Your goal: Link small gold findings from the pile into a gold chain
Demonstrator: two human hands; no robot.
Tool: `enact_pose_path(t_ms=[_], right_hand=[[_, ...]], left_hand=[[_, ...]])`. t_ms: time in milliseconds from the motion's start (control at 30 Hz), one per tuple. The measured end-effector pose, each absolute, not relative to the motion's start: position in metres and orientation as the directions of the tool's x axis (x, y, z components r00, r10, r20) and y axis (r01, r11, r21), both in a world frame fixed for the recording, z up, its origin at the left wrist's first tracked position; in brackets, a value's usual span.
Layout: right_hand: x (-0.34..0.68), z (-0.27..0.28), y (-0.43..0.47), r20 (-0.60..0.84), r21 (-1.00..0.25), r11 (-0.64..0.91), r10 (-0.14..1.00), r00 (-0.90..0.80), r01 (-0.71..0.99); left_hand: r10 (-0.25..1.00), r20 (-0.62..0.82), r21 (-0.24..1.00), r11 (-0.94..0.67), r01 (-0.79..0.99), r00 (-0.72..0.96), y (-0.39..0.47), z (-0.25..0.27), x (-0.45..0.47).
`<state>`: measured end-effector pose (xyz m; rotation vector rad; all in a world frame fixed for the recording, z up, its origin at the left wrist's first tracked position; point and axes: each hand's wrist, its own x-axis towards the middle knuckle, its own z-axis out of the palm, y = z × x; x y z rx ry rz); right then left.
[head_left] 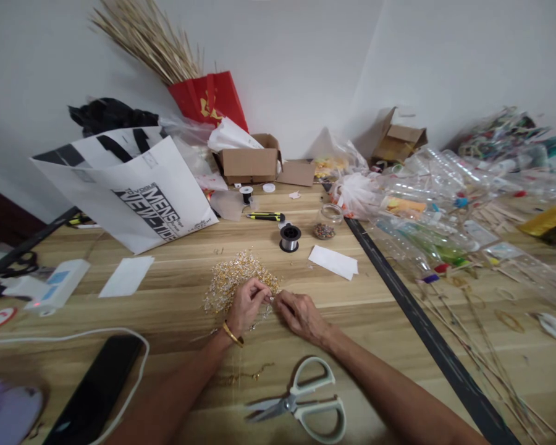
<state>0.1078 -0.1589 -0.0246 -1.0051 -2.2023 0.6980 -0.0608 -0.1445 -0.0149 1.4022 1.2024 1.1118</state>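
My left hand (249, 303), with a gold bangle at the wrist, pinches the end of a thin beaded strand (265, 313) at the near edge of a bead pile. My right hand (301, 314) meets it fingertip to fingertip, its fingers closed; whatever they hold is too small to make out. The heap of clear and gold beads (236, 275) spreads just behind and left of my left hand. A short gold chain (254, 372) lies between my forearms. Nearer to me rest scissors (301, 405) with pale handles, their blades parted and pointing left.
Behind the hands stand a wire spool (290, 237), a glass jar of beads (327, 224) and a yellow-black cutter (266, 216). White paper (334, 262) lies right. A phone (95, 389), cable and power strip (58, 287) sit left. Plastic bottles (408, 241) crowd the right.
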Motion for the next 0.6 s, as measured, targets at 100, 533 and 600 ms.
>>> enact_pose_path(t_ms=[100,533,600], right_hand=[[0.1077,-0.0221,-0.1591,0.3,-0.691,0.56,0.798,-0.523,0.457],[0.1092,-0.0242,-0.1583,0.264,-0.719,0.517,0.821,-0.505,0.464],[0.1091,-0.024,-0.1582,0.264,-0.717,0.516,0.823,-0.502,0.469]], left_hand=[[0.994,0.036,0.991,-0.049,0.126,0.103,-0.1432,-0.0158,-0.062],[0.989,-0.02,1.0,0.022,-0.01,0.148,-0.1409,-0.0136,-0.0674],[0.987,-0.032,0.999,0.034,-0.015,0.156,-0.1412,-0.0127,-0.0678]])
